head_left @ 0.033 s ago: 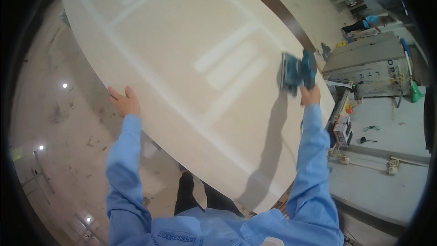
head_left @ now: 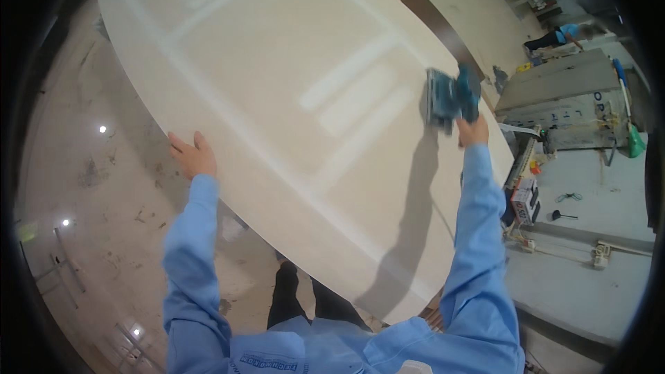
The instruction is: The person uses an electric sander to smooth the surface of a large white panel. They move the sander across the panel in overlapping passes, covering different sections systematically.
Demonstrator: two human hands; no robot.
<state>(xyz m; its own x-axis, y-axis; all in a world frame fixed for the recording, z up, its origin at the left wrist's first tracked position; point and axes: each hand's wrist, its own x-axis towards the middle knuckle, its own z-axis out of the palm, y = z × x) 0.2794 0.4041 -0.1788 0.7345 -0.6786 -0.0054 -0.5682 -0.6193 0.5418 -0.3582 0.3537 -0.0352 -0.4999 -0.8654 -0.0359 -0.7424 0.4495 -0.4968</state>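
Note:
A large white door panel [head_left: 277, 97] with shallow recessed rectangles lies flat in front of me, stretching from top left to bottom right. My right hand [head_left: 472, 131] grips a teal power sander [head_left: 450, 97] that sits on the panel near its right edge. My left hand [head_left: 190, 156] rests flat, fingers apart, on the panel's left edge. Both arms are in light blue sleeves.
A glossy floor [head_left: 90, 187] with light reflections lies to the left. Right of the panel stand a grey machine table [head_left: 568, 97], a small box [head_left: 526, 197] and a green broom [head_left: 634, 142]. Another pale panel [head_left: 457, 0] lies beyond. A person in blue [head_left: 564, 34] bends far off.

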